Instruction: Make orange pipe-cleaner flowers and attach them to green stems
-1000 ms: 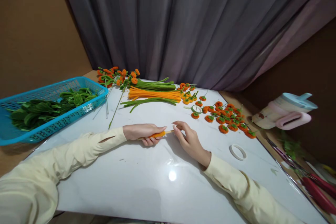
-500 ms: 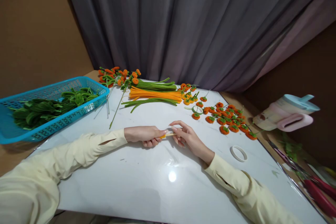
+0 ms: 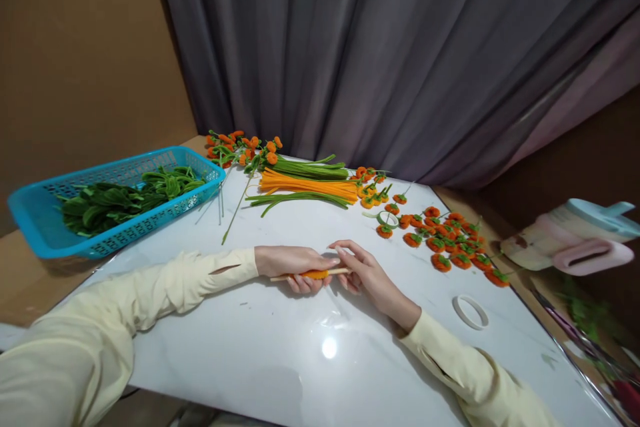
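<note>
My left hand (image 3: pixel 295 261) is closed around a thin wooden stick (image 3: pixel 281 278) and a coil of orange pipe cleaner (image 3: pixel 316 274) wound on it. The stick pokes out on both sides of that hand. At its right end, my right hand (image 3: pixel 367 273) pinches the stick between thumb and fingers, close to my left fingertips. Beyond the hands lie a bundle of orange pipe cleaners (image 3: pixel 307 182) and green pipe cleaners (image 3: pixel 313 169). Several orange flowers with green backs (image 3: pixel 443 262) are spread to the right.
A blue basket (image 3: pixel 160 217) holding green leaves (image 3: pixel 103 210) stands at left. More orange flowers on stems (image 3: pixel 271 158) lie at the back. A green tape roll (image 3: pixel 381 219), a white ring (image 3: pixel 458 310), a lidded cup (image 3: pixel 545 237) and scissors (image 3: pixel 565 323) are on the right.
The stick now shows on the left side of my left hand too, and more of the orange coil is visible. The whole view has shifted slightly, with things appearing further right.
</note>
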`<state>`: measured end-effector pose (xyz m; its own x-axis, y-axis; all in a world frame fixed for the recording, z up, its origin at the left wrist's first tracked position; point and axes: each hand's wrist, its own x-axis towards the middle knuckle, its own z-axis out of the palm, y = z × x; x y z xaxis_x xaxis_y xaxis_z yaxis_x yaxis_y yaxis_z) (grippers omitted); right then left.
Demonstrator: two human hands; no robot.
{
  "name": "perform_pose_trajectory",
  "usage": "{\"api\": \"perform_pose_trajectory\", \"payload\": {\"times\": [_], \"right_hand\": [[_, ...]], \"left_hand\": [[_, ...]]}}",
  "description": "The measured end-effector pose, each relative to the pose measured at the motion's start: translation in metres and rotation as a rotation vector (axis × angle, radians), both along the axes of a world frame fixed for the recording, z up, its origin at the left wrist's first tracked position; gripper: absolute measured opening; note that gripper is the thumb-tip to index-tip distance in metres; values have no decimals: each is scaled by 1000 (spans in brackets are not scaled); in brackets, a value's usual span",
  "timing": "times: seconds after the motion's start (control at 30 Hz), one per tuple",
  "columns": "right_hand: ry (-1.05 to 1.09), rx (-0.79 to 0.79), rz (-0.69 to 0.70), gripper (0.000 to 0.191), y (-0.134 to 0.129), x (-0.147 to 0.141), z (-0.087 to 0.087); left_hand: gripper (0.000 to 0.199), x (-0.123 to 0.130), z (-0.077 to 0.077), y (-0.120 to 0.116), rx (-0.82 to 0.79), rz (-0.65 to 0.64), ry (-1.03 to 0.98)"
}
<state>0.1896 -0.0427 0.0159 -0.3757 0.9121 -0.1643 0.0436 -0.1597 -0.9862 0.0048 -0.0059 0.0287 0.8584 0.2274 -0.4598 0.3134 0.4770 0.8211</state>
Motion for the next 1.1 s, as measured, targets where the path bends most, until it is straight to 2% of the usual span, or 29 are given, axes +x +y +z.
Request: {"api": "perform_pose_trajectory", "payload": {"times": [0.1,0.23,0.73,0.93,1.1], "right_hand": [[38,-46,51,43,0,0,1],[20,-25,83,44,0,3,0],[-5,-29,40,39,-3,2,6],[-14,-39,5,39,-5,1,10],[-15,-41,-12,40,-6,0,11]], "left_hand": [[50,0,-1,0,-5,51,-24],[50,-2,-3,3,22,38,-2],[49,-8,3,2,211,-64,-3],[49,-8,4,2,250,-48,27],[51,-7,5,3,207,-66,47]]}}
